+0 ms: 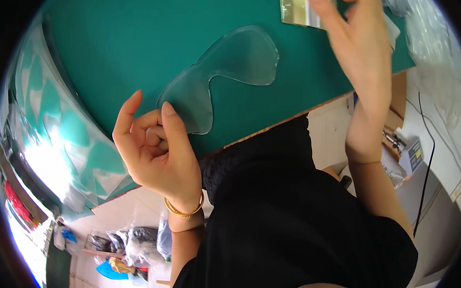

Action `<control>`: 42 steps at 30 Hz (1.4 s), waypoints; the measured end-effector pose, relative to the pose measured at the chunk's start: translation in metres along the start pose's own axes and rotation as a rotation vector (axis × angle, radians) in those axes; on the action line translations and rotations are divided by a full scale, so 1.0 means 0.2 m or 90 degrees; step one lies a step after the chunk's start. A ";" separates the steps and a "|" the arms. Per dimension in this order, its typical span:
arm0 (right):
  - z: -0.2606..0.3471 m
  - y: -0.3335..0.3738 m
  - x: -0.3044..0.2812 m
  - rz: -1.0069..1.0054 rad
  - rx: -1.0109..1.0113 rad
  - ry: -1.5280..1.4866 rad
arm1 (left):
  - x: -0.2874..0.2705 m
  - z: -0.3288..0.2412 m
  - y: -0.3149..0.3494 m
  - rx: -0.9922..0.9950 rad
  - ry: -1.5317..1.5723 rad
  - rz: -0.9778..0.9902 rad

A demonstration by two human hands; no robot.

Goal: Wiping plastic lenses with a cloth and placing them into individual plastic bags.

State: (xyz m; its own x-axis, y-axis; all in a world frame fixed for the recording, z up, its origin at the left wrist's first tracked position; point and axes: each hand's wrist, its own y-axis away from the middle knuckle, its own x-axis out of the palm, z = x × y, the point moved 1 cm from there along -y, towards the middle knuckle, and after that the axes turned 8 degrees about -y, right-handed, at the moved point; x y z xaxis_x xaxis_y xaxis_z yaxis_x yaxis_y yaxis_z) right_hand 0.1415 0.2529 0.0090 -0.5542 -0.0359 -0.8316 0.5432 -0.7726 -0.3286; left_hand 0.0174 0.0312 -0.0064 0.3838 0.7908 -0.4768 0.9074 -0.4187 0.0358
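Note:
A clear, curved goggle lens (194, 86) with a notch for the nose extends over the green tabletop. Its near left end lies at my left hand (156, 147), pinched between the thumb and the curled fingers, while the index finger sticks up free. My right hand (357, 46) is at the far right, slightly blurred, with thumb and fingers apart. Its thumb lies over a flat, shiny packet (295, 7) with yellowish and pale parts, and no grip on it shows. Some fingertips are cut off by the upper edge of the picture.
Clear plastic sheets or lenses (60, 125) are heaped at the left of the green table (133, 40). Crumpled clear plastic (431, 22) lies at the far right. Below, bagged items (137, 243) stand on the left, and a black cable (428, 171) hangs on the right.

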 end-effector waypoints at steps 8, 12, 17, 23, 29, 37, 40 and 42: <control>0.17 -0.07 -0.09 0.078 0.192 -0.238 | 0.00 0.00 -0.01 -0.004 -0.006 0.023; 0.30 0.08 -0.11 0.118 0.012 -0.237 | -0.01 0.02 0.00 0.008 0.011 0.030; 0.39 0.17 -0.02 0.201 -0.022 -0.089 | -0.02 0.01 -0.01 0.009 -0.005 0.023; 0.34 0.05 -0.16 0.306 0.206 0.006 | -0.02 0.01 0.00 0.012 -0.025 0.025; 0.07 0.08 -0.06 -0.036 -0.370 -0.566 | -0.01 0.00 0.00 0.007 -0.024 0.035; 0.25 0.16 -0.11 0.265 0.164 -0.313 | -0.05 -0.04 -0.01 -0.003 0.028 0.057; 0.25 0.15 -0.11 0.281 0.192 -0.307 | -0.02 -0.15 0.02 0.043 0.063 0.057; 0.24 0.16 -0.11 0.280 0.187 -0.298 | -0.03 -0.21 0.04 0.069 0.134 0.076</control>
State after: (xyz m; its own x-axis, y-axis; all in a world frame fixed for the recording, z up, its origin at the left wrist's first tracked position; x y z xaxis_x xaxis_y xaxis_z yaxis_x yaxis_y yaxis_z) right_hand 0.1401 0.1988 0.0378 -0.5705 -0.6022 -0.5584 0.6229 -0.7604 0.1837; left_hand 0.0289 0.0425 0.0324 0.5243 0.8036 -0.2816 0.8343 -0.5510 -0.0191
